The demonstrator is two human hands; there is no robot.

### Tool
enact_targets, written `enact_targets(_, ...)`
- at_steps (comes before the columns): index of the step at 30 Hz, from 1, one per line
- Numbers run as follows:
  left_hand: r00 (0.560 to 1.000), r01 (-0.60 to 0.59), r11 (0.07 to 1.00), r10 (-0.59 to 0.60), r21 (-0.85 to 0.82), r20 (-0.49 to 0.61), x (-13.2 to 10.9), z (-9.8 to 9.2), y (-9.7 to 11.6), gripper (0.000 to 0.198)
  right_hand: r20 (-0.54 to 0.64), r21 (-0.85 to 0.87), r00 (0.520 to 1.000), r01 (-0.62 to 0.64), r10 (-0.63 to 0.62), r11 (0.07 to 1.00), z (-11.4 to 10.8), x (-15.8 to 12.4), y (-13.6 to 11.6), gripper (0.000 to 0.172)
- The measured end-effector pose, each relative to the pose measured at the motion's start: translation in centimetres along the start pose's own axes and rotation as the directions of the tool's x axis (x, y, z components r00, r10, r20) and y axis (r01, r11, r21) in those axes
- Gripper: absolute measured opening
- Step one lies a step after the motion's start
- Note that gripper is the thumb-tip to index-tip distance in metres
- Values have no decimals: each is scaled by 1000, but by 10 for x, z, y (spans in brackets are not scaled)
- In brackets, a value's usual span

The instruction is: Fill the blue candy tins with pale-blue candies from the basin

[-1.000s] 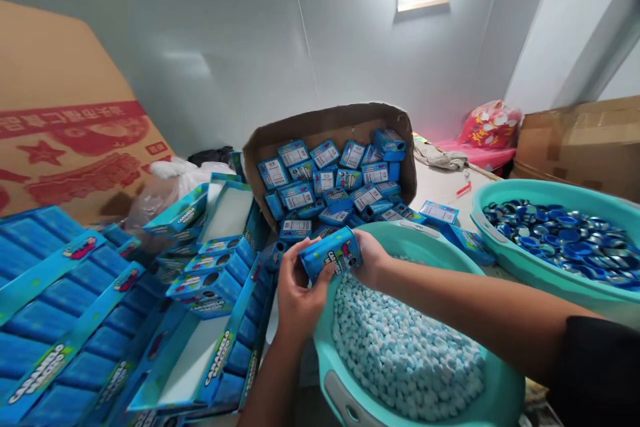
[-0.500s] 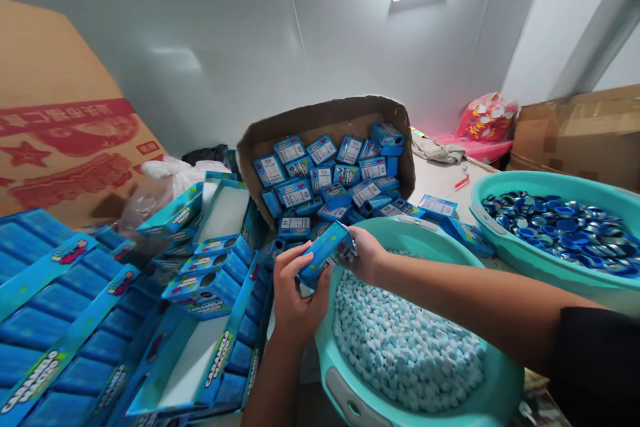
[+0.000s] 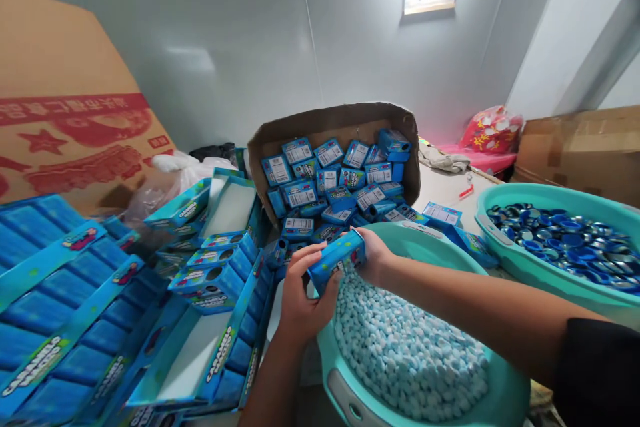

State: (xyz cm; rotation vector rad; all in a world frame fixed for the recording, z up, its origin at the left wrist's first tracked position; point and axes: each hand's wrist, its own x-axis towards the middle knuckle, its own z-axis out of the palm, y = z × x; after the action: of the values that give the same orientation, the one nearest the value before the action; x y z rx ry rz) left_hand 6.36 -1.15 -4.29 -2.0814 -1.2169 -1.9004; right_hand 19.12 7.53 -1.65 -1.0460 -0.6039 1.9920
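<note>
My left hand (image 3: 307, 300) is wrapped round a small blue candy box (image 3: 336, 259), held tilted above the near left rim of a turquoise basin (image 3: 507, 390). Pale blue and white candies (image 3: 410, 347) fill much of that basin. At the raised right end of the box, my right hand (image 3: 376, 257) is cupped close against it. Its fingertips are hidden behind the box; pale candies showed in it a moment ago. Just beyond my hands, a cardboard carton (image 3: 333, 121) lies tipped towards me with several similar blue boxes (image 3: 350, 180) in it.
Blue display trays (image 3: 225, 353) packed with boxes stand at the left, before a large brown carton (image 3: 60, 47). A second turquoise basin (image 3: 555, 267) at the right holds blue and silver caps (image 3: 565, 237). A red patterned bag (image 3: 493, 130) lies at the back right.
The candy box is turned more level, and my right hand has closed in against its end. Pale candies seen between hand and box are now hidden. The whole view has shifted slightly.
</note>
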Motion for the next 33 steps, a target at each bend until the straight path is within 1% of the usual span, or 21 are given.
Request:
enact_targets(2, 996, -8, 1000, 9, 20, -94, 0, 1, 0, 43, -5, -30, 1000, 5, -5, 1000, 0, 0, 1, 25)
enact_targets(3, 993, 8, 1000, -4, 30, -118, 0, 2, 0, 41, -5, -54, 1000, 3, -4, 999, -1, 0, 2, 24)
enact_targets(6, 991, 80, 997, -79, 10, -108, 0, 7, 0, 36, 15, -182, 1000, 26, -23, 983, -3, -1, 1, 23)
enact_targets(7, 985, 106, 994, -107, -13, -135, 1, 8, 0, 37, 31, -244, 999, 42, -35, 969, -3, -2, 0, 23)
enact_targets(8, 972, 146, 989, -151, -37, -181, 2, 8, 1, 38, 58, -313, 997, 64, -48, 948, -4, -2, -2, 22)
enact_targets(10, 918, 287, 955, -297, -77, -264, 6, 4, 2, 39, 136, -462, 988, 124, -68, 878, -6, -1, -8, 20)
enact_targets(11, 881, 372, 923, -385, -99, -274, 8, 0, 2, 40, 179, -529, 981, 162, -77, 833, -7, -1, -10, 19)
enact_targets(13, 809, 510, 847, -531, -149, -251, 12, -10, 1, 43, 258, -632, 961, 248, -102, 734, -8, 0, -15, 24)
enact_targets(15, 750, 574, 794, -608, -201, -259, 11, -22, -3, 53, 315, -686, 940, 323, -133, 652, -8, -1, -18, 28)
enact_targets(17, 696, 611, 759, -650, -224, -306, 5, -32, -9, 63, 366, -733, 914, 399, -175, 551, -8, -3, -17, 30)
enact_targets(19, 643, 667, 712, -699, -218, -313, -5, -37, -14, 67, 439, -788, 874, 486, -210, 377, -9, -5, -14, 30)
enact_targets(21, 600, 728, 654, -753, -205, -271, -17, -40, -16, 71, 525, -808, 823, 562, -216, 178, -11, -6, -10, 27)
enact_targets(22, 587, 757, 628, -775, -180, -235, -23, -41, -17, 73, 556, -803, 803, 585, -215, 108, -13, -5, -7, 26)
enact_targets(23, 582, 782, 608, -791, -137, -191, -28, -42, -17, 74, 571, -799, 792, 597, -218, 76, -15, -5, -4, 25)
enact_targets(25, 589, 806, 592, -804, -17, -76, -35, -45, -17, 71, 575, -797, 783, 602, -236, 56, -18, -3, 0, 25)
enact_targets(27, 614, 783, 614, -789, 94, 35, -39, -48, -15, 61, 569, -801, 786, 597, -243, 57, -21, -3, 3, 27)
enact_targets(28, 633, 760, 636, -771, 133, 70, -40, -50, -13, 56, 568, -802, 788, 595, -239, 57, -22, -3, 4, 27)
enact_targets(29, 657, 733, 661, -749, 164, 87, -41, -52, -11, 51, 570, -801, 788, 596, -232, 57, -22, -4, 4, 27)
enact_targets(31, 707, 678, 704, -703, 213, 74, -42, -54, -8, 44, 568, -806, 794, 590, -216, 52, -22, -5, 4, 27)
enact_targets(32, 726, 659, 718, -685, 225, 60, -43, -55, -6, 42, 565, -810, 798, 585, -209, 44, -21, -6, 4, 27)
enact_targets(33, 736, 652, 724, -676, 225, 43, -45, -56, -4, 40, 563, -814, 801, 580, -203, 31, -21, -8, 3, 28)
